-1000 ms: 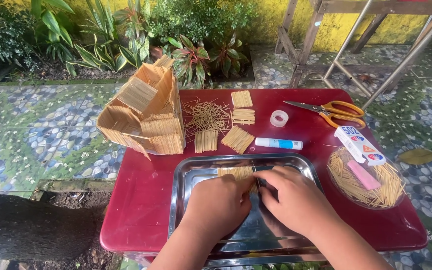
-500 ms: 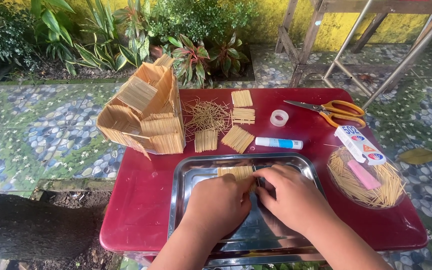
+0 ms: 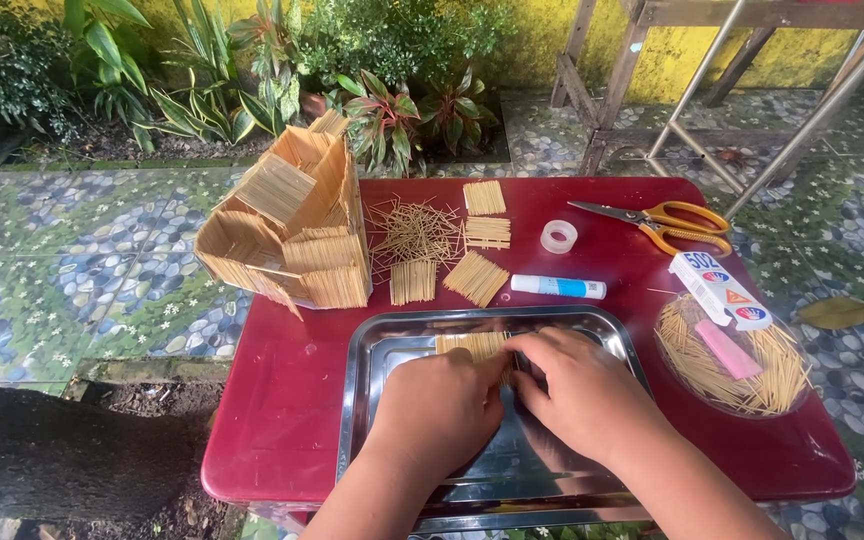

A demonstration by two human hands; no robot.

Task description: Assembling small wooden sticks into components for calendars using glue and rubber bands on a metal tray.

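Both hands are working inside the steel tray [image 3: 372,350], which is sitting at the near edge of the red desk [image 3: 292,400]; taking the tray as reference for everything. Left hand [image 3: 439,405] and right hand [image 3: 577,395] are lying palm down, side by side and touching, over a flat toothpick panel [image 3: 470,344] that is resting on the tray floor near its far wall. Only the panel's far strip is showing; the rest is hidden under the hands. Fingers of both hands are curled down and closed onto the panel, pressing or pinching it, nothing lifted; exact grip is hard to read because the knuckles are covering it. Judging by this, the step in hand is aligning or pressing sticks into a panel, mid-way, panel not released. Next move, as I read it, is calling for holding the sticks flush and square while they are bonding, then lifting the fingers straight off so nothing drags. Just beyond the tray's far wall: a white-and-blue glue tube [image 3: 558,287] lying flat, and finished small panels [image 3: 475,277]. Further beyond those, a loose toothpick pile [image 3: 414,230] and a tape roll [image 3: 558,236]. Beyond the tray's far left corner, a toothpick house model [image 3: 297,235] overhanging the desk edge. Right of the tray, a clear bowl of toothpicks [image 3: 732,375] with a small glue box [image 3: 720,290] on its rim; orange-handled scissors [image 3: 667,222] beyond that.
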